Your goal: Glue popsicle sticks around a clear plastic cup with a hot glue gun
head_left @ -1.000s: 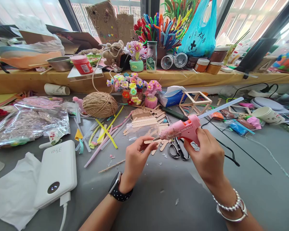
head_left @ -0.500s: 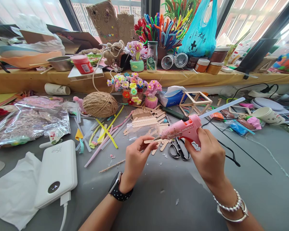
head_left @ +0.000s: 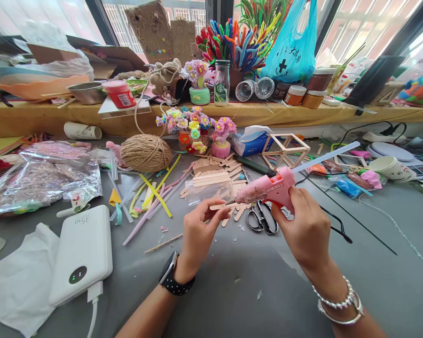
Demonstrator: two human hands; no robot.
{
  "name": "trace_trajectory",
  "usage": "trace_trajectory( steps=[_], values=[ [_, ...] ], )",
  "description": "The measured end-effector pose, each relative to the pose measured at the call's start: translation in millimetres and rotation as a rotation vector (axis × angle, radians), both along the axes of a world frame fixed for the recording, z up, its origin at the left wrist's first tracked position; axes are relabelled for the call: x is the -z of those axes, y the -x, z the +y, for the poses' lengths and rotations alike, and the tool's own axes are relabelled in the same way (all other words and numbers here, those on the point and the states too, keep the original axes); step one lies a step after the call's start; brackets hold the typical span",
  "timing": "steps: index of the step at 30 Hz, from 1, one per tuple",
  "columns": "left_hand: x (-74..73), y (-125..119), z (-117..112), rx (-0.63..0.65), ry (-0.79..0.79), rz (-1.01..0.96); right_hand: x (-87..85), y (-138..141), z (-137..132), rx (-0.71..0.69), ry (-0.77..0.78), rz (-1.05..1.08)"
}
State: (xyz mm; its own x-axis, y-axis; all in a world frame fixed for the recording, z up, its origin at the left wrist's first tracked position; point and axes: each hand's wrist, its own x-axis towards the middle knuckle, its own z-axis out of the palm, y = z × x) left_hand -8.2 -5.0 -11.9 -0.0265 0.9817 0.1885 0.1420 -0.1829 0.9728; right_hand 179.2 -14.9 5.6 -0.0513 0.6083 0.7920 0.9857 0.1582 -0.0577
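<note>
My left hand (head_left: 197, 234) pinches a wooden craft stick (head_left: 219, 206) and holds it level above the grey table. My right hand (head_left: 303, 225) is wrapped round the handle of a pink glue gun (head_left: 268, 188). The gun's nozzle touches the stick near its right end. A clear glue stick (head_left: 324, 157) pokes out of the gun's back, up and to the right. Black-handled scissors (head_left: 262, 220) lie on the table just under the gun. A pile of craft sticks (head_left: 211, 176) sits behind my hands.
A white power bank (head_left: 81, 253) with its cable lies at the left, beside white tissue (head_left: 17, 281). A twine ball (head_left: 146, 152), pipe-cleaner flower pots (head_left: 197, 129), a stick cube frame (head_left: 285, 150), foil bags (head_left: 38, 178) and loose straws crowd the table. A black cord (head_left: 338, 225) runs right.
Almost nothing differs; the glue gun and the stick have shifted very slightly, with the nozzle kept on the stick.
</note>
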Motion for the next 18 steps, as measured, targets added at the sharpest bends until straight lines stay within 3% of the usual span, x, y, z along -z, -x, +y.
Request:
trace_trajectory(
  steps=[18],
  values=[
    [-3.1,-1.1,-0.6,-0.039,-0.014,0.003,-2.4,-3.6,0.9,0.027,-0.008,-0.021]
  ],
)
